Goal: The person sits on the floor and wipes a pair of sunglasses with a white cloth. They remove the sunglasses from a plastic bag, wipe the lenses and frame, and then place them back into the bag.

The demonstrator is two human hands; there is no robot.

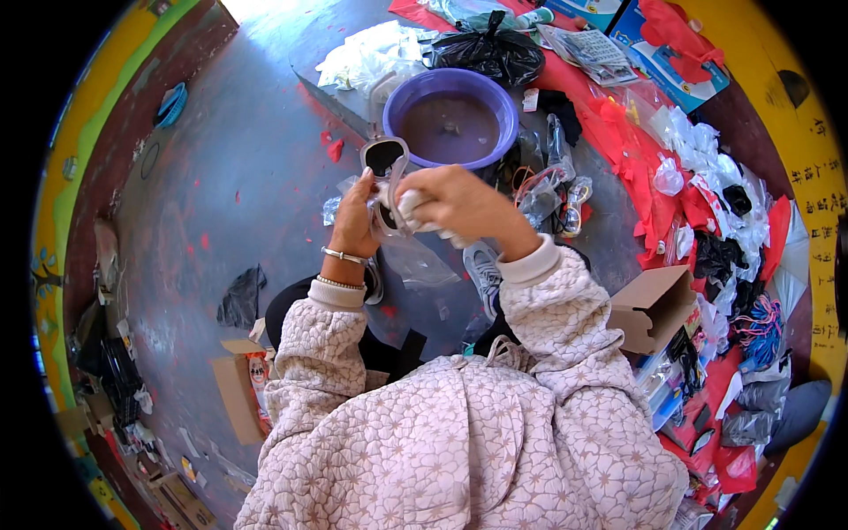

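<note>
My left hand (355, 219) is closed on a pair of sunglasses (386, 157) with a pale frame and dark lenses. It grips them by one side, the lenses one above the other. A crumpled white cloth or tissue (411, 203) is bunched in my right hand (470, 205), pressed against the lower part of the sunglasses. My right fingers partly hide the lower lens. Just beyond my hands stands a purple basin (510, 132) of murky water. Below them a clear plastic bag (422, 262) lies near my shoes.
Right of the basin are several glasses and clear wrappers (552, 194). Red cloth (632, 190), plastic bags (698, 141) and an open cardboard box (652, 305) line the right side. A black bag (490, 55) sits behind the basin; another box (237, 393) stands at left.
</note>
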